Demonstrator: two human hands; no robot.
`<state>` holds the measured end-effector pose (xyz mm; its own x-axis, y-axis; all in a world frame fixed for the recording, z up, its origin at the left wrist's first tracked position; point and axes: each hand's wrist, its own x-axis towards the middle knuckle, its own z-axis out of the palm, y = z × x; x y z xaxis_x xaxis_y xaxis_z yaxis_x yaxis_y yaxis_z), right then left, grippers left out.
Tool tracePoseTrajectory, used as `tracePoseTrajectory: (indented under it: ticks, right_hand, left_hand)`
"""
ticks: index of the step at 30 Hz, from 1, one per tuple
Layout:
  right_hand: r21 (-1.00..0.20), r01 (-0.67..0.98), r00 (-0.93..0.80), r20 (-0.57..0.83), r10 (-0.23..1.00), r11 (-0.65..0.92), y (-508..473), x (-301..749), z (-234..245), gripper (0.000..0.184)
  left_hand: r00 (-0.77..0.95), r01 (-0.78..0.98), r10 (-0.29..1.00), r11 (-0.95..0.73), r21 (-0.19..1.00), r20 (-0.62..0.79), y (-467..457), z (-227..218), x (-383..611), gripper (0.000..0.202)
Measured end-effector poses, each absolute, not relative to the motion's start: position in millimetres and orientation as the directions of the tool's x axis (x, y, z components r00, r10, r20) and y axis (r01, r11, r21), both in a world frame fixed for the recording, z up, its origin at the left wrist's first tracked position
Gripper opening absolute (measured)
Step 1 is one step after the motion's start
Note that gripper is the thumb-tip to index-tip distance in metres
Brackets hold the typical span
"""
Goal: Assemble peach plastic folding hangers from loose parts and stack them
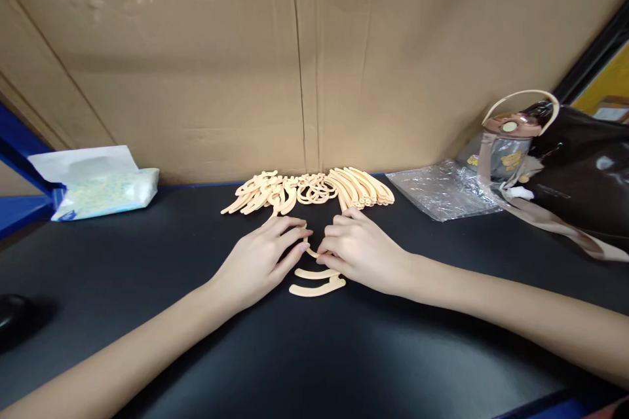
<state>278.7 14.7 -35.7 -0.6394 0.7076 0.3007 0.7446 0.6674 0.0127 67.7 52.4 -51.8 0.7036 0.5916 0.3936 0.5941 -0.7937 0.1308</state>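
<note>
Between my two hands is a thin cream ring, partly hidden by the fingers. My left hand pinches its left side with thumb and fingertips. From the right, my right hand has its fingers closed at the ring's lower right edge. Two curved cream pieces lie just below the hands, joined or touching at their right ends. Beyond the fingers are cream parts in groups: curved arms at left, loose rings in the middle, and a fanned stack of curved arms at right.
A tissue pack stands at the left on the black table. At right lie a clear plastic bag, a strapped drinking bottle and a dark bag. Cardboard walls the back. A black object sits at the left edge.
</note>
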Motion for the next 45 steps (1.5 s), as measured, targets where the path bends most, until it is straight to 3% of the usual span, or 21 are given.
tracePoseTrajectory:
  ticks: [13,18,25,35,45]
  right_hand:
    - [-0.079,0.717,-0.623,0.372,0.688,0.692,19.6,282.4,-39.8,0.024]
    - [-0.063,0.914,-0.356,0.355,0.865,0.402,50.8,302.5,-15.6,0.024]
    - [0.002,0.998,-0.056,0.281,0.958,0.058,109.8,330.2,-6.9,0.029]
    - [0.103,0.994,0.005,0.176,0.984,-0.023,113.9,319.3,-4.4,0.038]
    - [0.098,0.990,0.079,0.176,0.981,-0.098,118.3,316.5,-5.0,0.035]
  left_hand:
    - [0.732,0.573,0.564,-0.813,0.103,0.383,54.6,-53.5,69.2,0.036]
    - [0.744,0.564,0.553,-0.821,0.089,0.375,54.8,-54.1,68.5,0.036]
    - [0.754,0.554,0.541,-0.829,0.083,0.372,55.1,-53.7,68.1,0.036]
    - [0.755,0.550,0.537,-0.831,0.085,0.376,56.6,-55.3,67.8,0.034]
    - [0.774,0.523,0.511,-0.849,0.078,0.373,56.1,-54.6,67.9,0.035]
